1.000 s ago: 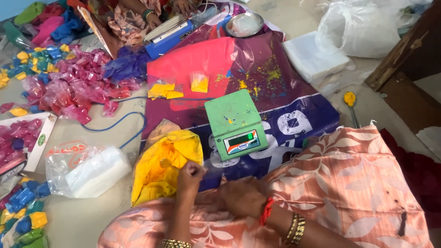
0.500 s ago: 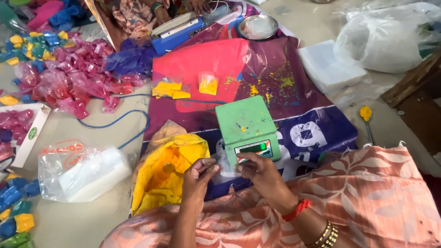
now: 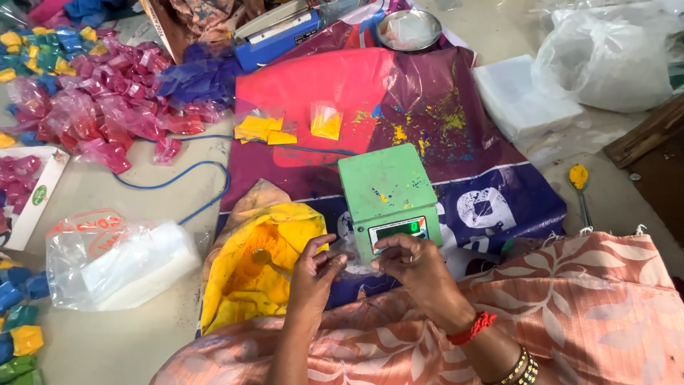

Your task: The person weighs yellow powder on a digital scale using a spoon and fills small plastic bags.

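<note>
Clear bag of white packets [image 3: 121,260] lies far left. Your left hand [image 3: 313,274] and right hand [image 3: 417,267] pinch a small clear pouch [image 3: 354,262] between narrow fingers, beside the yellow powder bag [image 3: 260,274], before the green scale [image 3: 388,191].

The pale floor [image 3: 142,342] carries a purple, red and blue plastic sheet [image 3: 499,207] spread over its middle. Toward the far left corner lies a heap of pink, blue and yellow packets [image 3: 107,107], with a blue cable [image 3: 185,171] curling beside it. A clear bag of white stuff [image 3: 121,264] lies at the left, near a white box [image 3: 32,196] of pink packets. At the right lie a spoon with yellow powder [image 3: 579,182] and a stack of clear bags [image 3: 524,100].
</note>
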